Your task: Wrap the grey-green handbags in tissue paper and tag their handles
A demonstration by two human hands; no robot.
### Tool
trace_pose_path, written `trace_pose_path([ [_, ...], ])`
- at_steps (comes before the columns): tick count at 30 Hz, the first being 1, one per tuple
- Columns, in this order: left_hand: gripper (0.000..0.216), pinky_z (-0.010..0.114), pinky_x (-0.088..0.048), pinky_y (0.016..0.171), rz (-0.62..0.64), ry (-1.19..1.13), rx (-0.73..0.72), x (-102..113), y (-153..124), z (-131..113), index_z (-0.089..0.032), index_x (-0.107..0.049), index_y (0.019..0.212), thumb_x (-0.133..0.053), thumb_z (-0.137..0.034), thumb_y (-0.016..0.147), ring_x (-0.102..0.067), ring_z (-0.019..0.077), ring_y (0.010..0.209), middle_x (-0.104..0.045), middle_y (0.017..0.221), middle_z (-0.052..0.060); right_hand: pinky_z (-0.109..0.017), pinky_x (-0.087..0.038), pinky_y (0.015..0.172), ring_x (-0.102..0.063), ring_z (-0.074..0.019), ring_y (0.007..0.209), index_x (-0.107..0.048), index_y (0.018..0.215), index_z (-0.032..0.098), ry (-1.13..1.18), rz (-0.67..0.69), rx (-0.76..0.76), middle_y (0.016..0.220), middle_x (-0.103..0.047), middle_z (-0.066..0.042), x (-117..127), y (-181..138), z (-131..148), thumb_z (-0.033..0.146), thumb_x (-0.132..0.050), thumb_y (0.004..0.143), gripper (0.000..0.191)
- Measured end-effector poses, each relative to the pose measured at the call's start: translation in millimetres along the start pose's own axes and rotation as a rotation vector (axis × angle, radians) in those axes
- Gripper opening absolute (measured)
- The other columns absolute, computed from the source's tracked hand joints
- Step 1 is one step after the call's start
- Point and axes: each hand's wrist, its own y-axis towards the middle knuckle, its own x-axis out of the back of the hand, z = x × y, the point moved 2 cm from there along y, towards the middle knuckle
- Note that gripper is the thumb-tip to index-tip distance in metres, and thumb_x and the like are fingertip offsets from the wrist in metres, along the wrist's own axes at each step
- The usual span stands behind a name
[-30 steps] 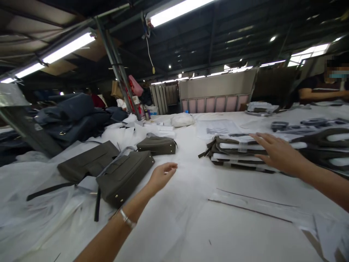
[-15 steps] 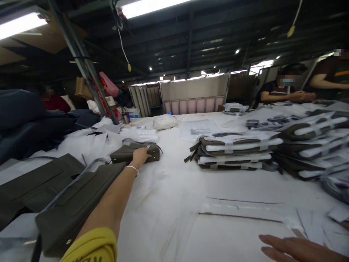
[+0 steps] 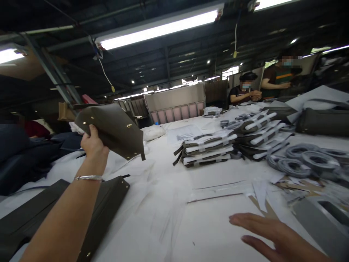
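My left hand (image 3: 94, 147) is closed on a dark olive bag piece (image 3: 114, 129) with small brass studs, held up in the air above the white table (image 3: 169, 218). A metal bangle circles that wrist. My right hand (image 3: 269, 236) hovers flat over the table at the lower right, fingers stretched out, holding nothing. More olive bag panels (image 3: 100, 211) lie flat on the table under my left forearm.
A stack of olive pieces with white strips (image 3: 207, 151) sits mid-table, with more stacks (image 3: 259, 134) behind it. Coiled grey straps (image 3: 300, 158) lie at the right beside paper scraps. Two people (image 3: 245, 92) work at the far end. Dark fabric (image 3: 16, 156) is heaped on the left.
My left hand gripped the small olive bag piece on the table and lifted it up into the air. My right hand left the stack and now hovers low at the right.
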Motion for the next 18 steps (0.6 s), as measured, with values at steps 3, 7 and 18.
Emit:
trace_pose_path([
  [3,0.061,0.04,-0.054,0.085,0.074,-0.25,0.044,28,-30,-50,-0.025,-0.06,0.119,-0.021,-0.066,0.098,-0.058,0.0205,0.119,-0.073,0.103,0.002,-0.047,-0.045,0.107,-0.058,-0.0299,0.124,-0.063,0.131,0.033,0.37,0.105,-0.146,0.135,-0.062,-0.007,-10,7,45,0.055,-0.059,0.089,0.047],
  [7,0.053,0.044,-0.055,0.093,0.272,-0.512,0.142,66,-126,-81,-0.04,-0.058,0.126,-0.033,-0.072,0.092,-0.058,0.021,0.122,-0.072,0.115,-0.008,-0.05,-0.036,0.112,-0.046,-0.0282,0.136,-0.026,0.154,0.03,1.012,0.118,-0.169,0.153,-0.041,-0.013,-41,9,95,0.063,-0.055,0.089,0.079],
  [18,0.048,0.035,-0.045,0.11,0.514,-0.797,1.191,144,-470,-55,-0.036,-0.076,0.098,-0.076,-0.07,0.063,-0.056,0.0241,0.128,-0.072,0.118,-0.003,-0.052,-0.05,0.099,-0.056,-0.0293,0.125,-0.043,0.145,0.032,1.507,-0.217,-0.411,0.143,-0.055,-0.007,-14,-104,107,0.057,-0.05,0.094,0.057],
])
